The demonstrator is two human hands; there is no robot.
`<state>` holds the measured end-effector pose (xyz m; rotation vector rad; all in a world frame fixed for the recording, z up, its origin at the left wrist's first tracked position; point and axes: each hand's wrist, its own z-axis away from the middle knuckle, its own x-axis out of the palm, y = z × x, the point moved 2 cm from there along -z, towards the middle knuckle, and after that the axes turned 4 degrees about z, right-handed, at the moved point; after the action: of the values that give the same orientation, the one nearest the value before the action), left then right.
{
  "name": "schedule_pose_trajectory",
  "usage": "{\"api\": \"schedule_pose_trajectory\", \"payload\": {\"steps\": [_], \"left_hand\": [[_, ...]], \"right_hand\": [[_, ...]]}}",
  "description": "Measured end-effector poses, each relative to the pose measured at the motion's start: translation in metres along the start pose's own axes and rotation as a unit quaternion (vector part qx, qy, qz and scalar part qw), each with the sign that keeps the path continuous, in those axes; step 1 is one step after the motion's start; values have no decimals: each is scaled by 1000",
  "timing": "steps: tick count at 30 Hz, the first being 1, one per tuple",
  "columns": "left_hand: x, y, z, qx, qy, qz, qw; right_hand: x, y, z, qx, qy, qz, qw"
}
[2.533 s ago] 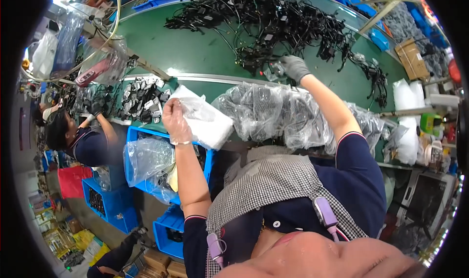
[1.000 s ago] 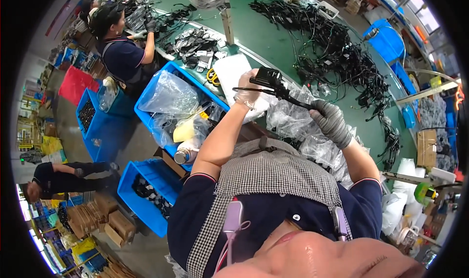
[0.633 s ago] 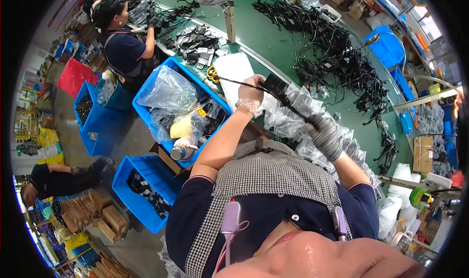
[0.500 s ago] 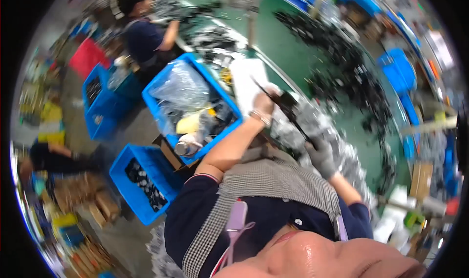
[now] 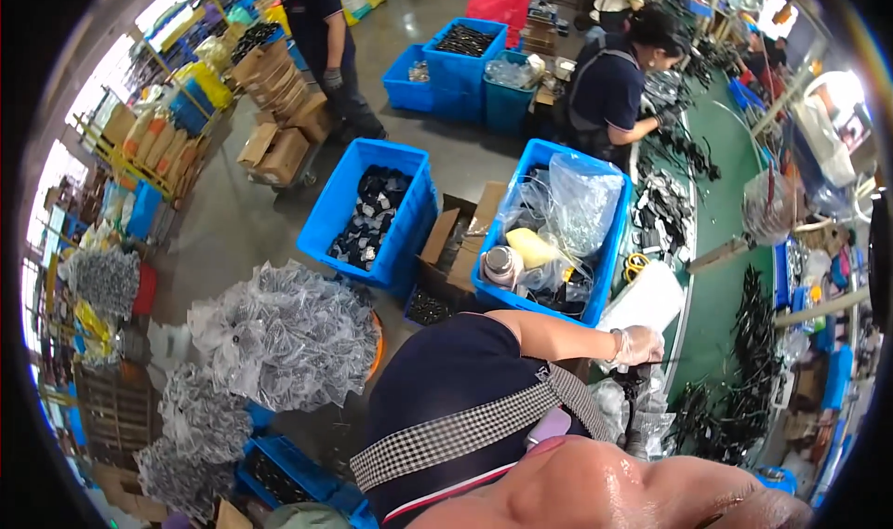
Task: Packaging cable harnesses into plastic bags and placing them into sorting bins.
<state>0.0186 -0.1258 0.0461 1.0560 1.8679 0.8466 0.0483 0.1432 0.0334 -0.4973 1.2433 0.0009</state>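
The clear-gloved left hand (image 5: 640,345) curls closed around a black corded part (image 5: 632,378) over crumpled clear plastic bags (image 5: 655,426) (the grey-gloved right hand (image 5: 636,444), mostly hidden, has a grip I cannot tell), seemingly a handling step whose next move calls for steady support.

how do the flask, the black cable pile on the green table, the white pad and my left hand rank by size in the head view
Largest to smallest, as they look:
1. black cable pile
2. white pad
3. left hand and flask: too alike to rank
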Motion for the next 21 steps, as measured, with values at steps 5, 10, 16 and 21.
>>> {"api": "schedule_pose_trajectory", "payload": {"steps": [5,10,16,21], "left_hand": [[-19,34,-3,131,-26,-138,981],[-34,50,-12,159,5,-219,962],[-40,58,-4,299,-113,-172,932],[-30,58,7,300,21,-215,929]], "right_hand": [[-76,-98,22,-121,47,173,976],[-76,-89,20,-248,123,120,953],[-38,-4,-17,-204,64,-154,965],[-58,-35,-5,156,-240,-595,751]]}}
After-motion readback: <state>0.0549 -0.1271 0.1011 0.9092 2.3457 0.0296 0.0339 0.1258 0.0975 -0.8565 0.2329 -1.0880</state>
